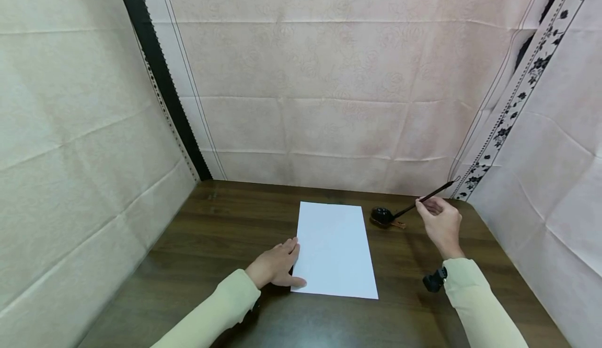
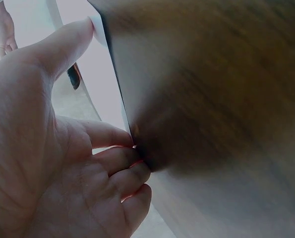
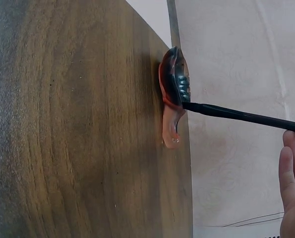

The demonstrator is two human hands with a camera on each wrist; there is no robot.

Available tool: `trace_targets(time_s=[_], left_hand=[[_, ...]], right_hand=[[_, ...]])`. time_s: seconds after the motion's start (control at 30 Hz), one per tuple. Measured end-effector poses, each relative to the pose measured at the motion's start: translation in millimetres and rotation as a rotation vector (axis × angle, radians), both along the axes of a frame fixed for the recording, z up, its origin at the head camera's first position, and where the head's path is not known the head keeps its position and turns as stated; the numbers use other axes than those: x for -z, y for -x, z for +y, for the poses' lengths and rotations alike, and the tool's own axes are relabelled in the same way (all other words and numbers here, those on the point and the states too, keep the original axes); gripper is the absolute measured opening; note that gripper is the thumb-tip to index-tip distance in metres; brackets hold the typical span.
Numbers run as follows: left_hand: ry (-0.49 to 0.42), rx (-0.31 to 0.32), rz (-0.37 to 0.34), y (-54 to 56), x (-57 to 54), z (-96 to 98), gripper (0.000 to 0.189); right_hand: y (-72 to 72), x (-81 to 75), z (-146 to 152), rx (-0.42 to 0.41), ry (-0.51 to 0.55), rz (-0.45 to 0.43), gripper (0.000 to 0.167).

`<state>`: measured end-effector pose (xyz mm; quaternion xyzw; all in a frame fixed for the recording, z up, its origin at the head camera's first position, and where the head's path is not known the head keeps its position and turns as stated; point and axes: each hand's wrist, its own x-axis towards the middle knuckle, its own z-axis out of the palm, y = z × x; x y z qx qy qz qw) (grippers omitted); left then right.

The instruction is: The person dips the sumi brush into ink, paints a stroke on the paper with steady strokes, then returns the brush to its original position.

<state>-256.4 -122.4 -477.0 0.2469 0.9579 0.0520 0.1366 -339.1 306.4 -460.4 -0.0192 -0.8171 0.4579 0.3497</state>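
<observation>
A white sheet of paper (image 1: pixel 335 248) lies on the dark wooden table. My left hand (image 1: pixel 276 265) rests along its left edge, thumb on the lower left corner and fingers at the side. In the left wrist view, the left fingers (image 2: pixel 130 178) are loosely bent at the paper's edge. To the right of the sheet sits a small ink dish (image 3: pixel 171 79), dark inside with a reddish-brown handle-like end. My right hand (image 1: pixel 441 222) pinches a slim dark writing brush (image 3: pixel 241 115) by its shaft. The brush slants down to the left, its tip at the dish's rim.
The wooden table (image 1: pixel 211 264) ends at the back against a pale patterned cloth (image 1: pixel 305 102). More cloth hangs on the left (image 1: pixel 70 128) and right (image 1: pixel 550 191) sides. A dark wrist device (image 1: pixel 433 280) sits at the right cuff.
</observation>
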Motion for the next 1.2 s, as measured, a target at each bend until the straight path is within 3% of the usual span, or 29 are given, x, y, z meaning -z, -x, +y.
trace_targets(time_s=[0.37, 0.67, 1.03, 1.2], left_hand=[[0.016, 0.005, 0.016, 0.5, 0.9, 0.6, 0.100], [0.023, 0.010, 0.019, -0.2, 0.3, 0.6, 0.099], [0.015, 0.003, 0.004, 0.1, 1.1, 1.8, 0.099], [0.020, -0.001, 0.009, 1.0, 1.7, 1.6, 0.099]], right_hand=[[0.1, -3.3, 1, 0.022, -0.059, 0.003, 0.016], [0.3, -5.7, 0, -0.008, -0.101, 0.043, 0.012], [0.0, -13.9, -3, -0.032, -0.055, 0.061, 0.008], [-2.5, -17.0, -5, -0.038, -0.044, 0.028, 0.010]])
